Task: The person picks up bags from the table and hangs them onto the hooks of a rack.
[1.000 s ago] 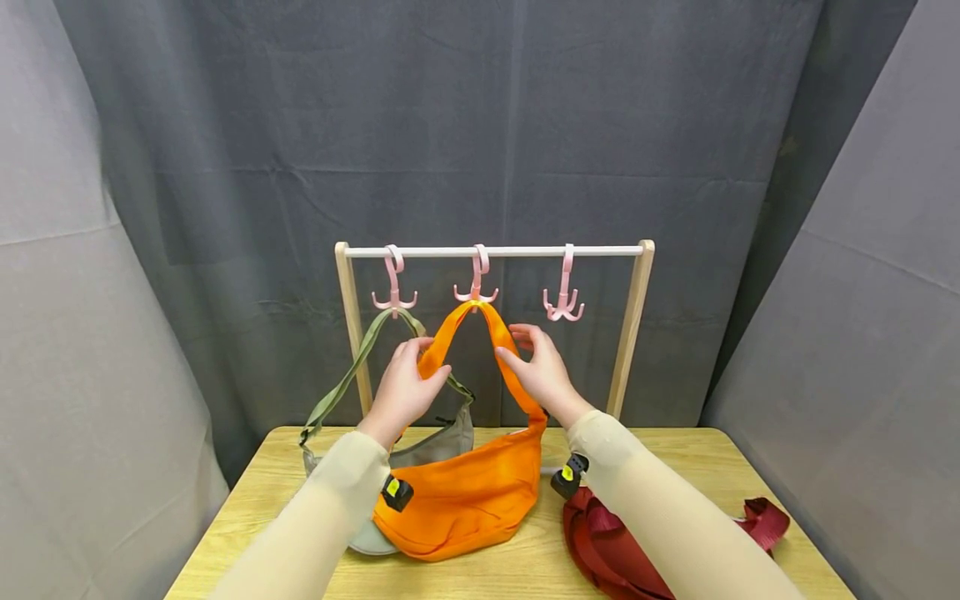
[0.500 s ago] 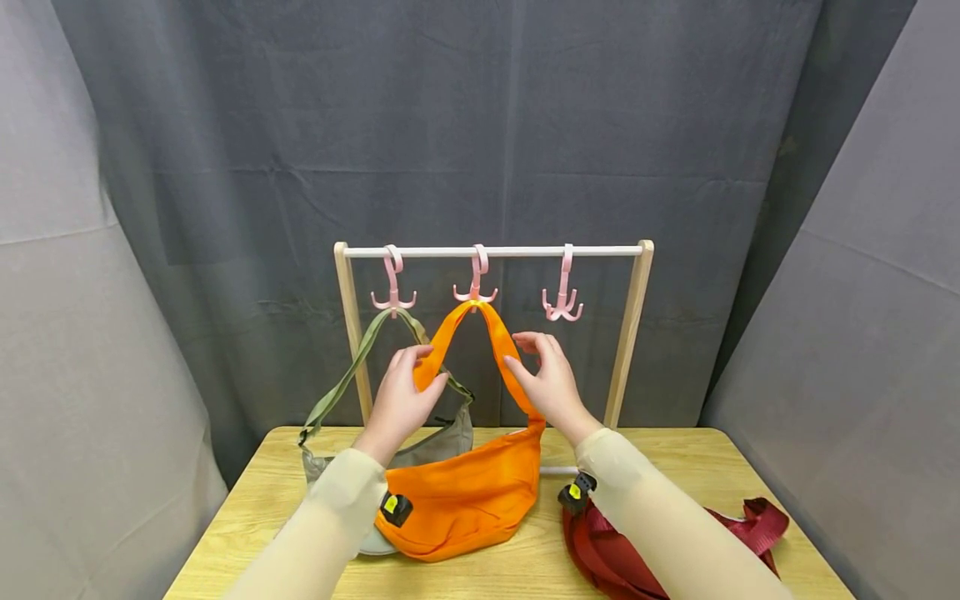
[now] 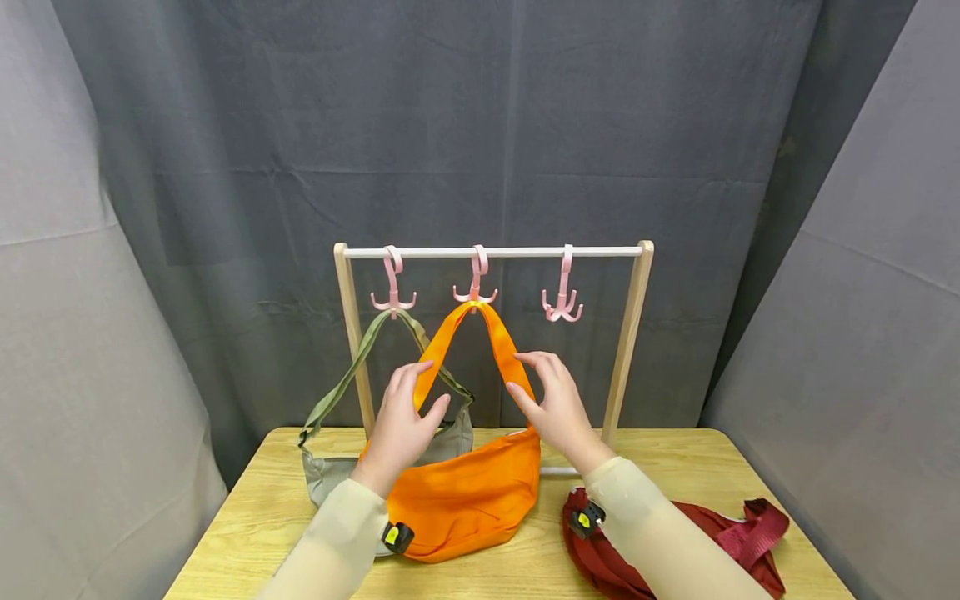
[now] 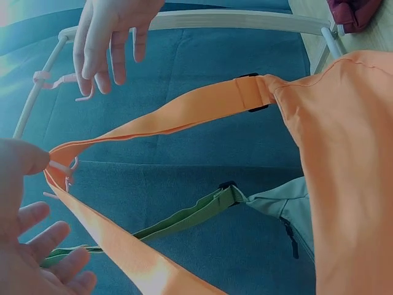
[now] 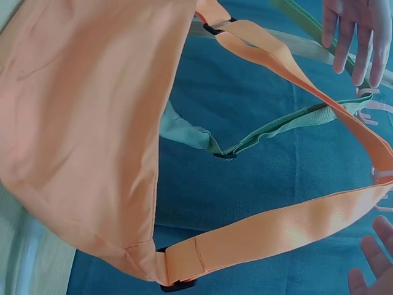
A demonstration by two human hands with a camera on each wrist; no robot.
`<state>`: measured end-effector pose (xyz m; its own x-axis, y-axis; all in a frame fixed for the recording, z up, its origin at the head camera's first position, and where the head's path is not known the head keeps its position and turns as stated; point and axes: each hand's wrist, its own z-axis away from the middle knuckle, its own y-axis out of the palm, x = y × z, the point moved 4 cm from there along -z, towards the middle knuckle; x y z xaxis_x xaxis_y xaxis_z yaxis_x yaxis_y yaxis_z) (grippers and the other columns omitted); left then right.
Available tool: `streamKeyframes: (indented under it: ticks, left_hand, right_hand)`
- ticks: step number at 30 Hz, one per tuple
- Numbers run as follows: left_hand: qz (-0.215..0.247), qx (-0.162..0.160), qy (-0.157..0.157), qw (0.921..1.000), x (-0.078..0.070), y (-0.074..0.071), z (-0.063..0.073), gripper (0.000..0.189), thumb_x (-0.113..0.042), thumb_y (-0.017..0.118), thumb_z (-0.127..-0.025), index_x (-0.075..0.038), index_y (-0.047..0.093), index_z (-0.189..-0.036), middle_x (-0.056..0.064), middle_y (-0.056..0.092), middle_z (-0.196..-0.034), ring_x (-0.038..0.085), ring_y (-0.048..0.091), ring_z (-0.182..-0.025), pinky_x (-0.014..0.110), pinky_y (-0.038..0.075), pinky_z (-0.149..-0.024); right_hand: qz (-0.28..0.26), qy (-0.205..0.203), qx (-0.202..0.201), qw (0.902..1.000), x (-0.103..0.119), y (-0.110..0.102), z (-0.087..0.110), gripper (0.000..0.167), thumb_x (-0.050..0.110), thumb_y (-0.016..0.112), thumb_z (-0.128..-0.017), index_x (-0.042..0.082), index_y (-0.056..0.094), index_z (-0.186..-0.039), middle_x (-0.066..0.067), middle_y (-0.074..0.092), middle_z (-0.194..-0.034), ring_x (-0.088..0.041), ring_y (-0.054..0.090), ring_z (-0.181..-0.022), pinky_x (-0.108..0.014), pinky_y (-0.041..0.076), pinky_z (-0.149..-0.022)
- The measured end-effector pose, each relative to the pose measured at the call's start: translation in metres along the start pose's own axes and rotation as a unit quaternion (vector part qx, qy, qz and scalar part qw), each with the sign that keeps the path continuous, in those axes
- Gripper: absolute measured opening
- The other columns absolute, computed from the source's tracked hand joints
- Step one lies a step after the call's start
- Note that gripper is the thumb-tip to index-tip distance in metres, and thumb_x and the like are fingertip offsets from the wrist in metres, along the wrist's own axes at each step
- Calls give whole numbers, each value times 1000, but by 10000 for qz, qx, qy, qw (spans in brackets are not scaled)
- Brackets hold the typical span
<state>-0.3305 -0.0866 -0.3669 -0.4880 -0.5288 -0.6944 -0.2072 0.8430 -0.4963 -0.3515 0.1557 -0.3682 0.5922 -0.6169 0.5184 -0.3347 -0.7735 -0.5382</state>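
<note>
An orange shoulder bag (image 3: 468, 500) hangs by its strap (image 3: 498, 337) from the middle pink hook (image 3: 476, 287); its body reaches down to the tabletop. On either side of that strap are my hands, fingers spread and gripping nothing. My left hand (image 3: 399, 425) is beside the strap's left side, overlapping it in the head view. Near the strap's right side is my right hand (image 3: 558, 408); the right wrist view has its fingertips (image 5: 376, 253) apart from the strap. Behind, a grey-green bag (image 3: 326, 475) hangs by its green strap (image 3: 352, 367) from the left pink hook (image 3: 393, 287).
A rack with wooden posts (image 3: 628, 333) and a white bar (image 3: 517, 252) stands on the wooden table (image 3: 240, 533). The right pink hook (image 3: 562, 292) bears nothing. A dark red bag (image 3: 708, 525) lies at the front right, partly under my right sleeve. Grey curtains (image 3: 480, 125) surround the table.
Both hands have moved down along the orange strap and spread slightly, fingers opening away from it. The orange bag stays hanging on the middle hook. More of the red bag shows.
</note>
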Motion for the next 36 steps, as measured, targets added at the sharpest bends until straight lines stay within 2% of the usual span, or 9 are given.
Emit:
streamKeyframes:
  ticks: [5,8,15,19,26,31,36]
  left_hand:
    - [-91,83,235,9996,0,3,10,62,-22,72,-98,-10,46,-153,12,43,-156,34,42,-143,55,38,-118]
    - [-186,137,272,9994,1,6,15,66,-24,73,-97,-13,44,-155,13,40,-160,34,39,-148,57,36,-119]
    - [-381,364,36,9986,11,12,28,73,-30,73,-98,-17,37,-159,12,32,-166,36,34,-152,59,33,-120]
    - [-306,422,-60,9986,14,14,34,72,-31,72,-98,-19,36,-160,11,29,-168,36,30,-154,60,33,-120]
    - [-311,336,9,9990,19,17,43,67,-28,72,-98,-16,41,-156,12,37,-162,35,39,-148,56,40,-116]
    - [-352,307,-80,9989,21,19,50,64,-30,73,-98,-16,45,-153,10,42,-156,33,45,-143,54,41,-115]
    - [-322,279,-158,9990,21,22,56,59,-27,73,-98,-16,48,-150,9,46,-150,29,54,-127,49,50,-105]
  right_hand:
    - [210,-32,199,9996,-1,2,10,53,28,73,-97,12,56,-144,-10,55,-140,-35,50,-133,-60,32,-113]
    - [244,-32,257,9994,-2,3,15,54,28,73,-97,13,55,-146,-9,54,-143,-34,50,-135,-60,31,-113]
    - [331,32,331,9989,-10,5,29,58,32,70,-99,15,50,-151,-7,51,-150,-31,50,-139,-60,30,-114]
    - [323,17,288,9991,-15,7,36,58,31,71,-99,15,51,-151,-7,51,-150,-31,50,-138,-61,30,-113]
    - [366,95,209,9991,-21,6,49,54,27,73,-97,12,56,-146,-8,55,-145,-33,52,-134,-61,36,-108]
    - [345,156,160,9992,-25,6,57,49,25,74,-97,11,59,-141,-9,58,-139,-33,55,-130,-61,39,-108]
    - [350,170,137,9991,-30,5,64,44,21,74,-96,13,61,-137,-9,59,-135,-32,56,-126,-57,45,-106]
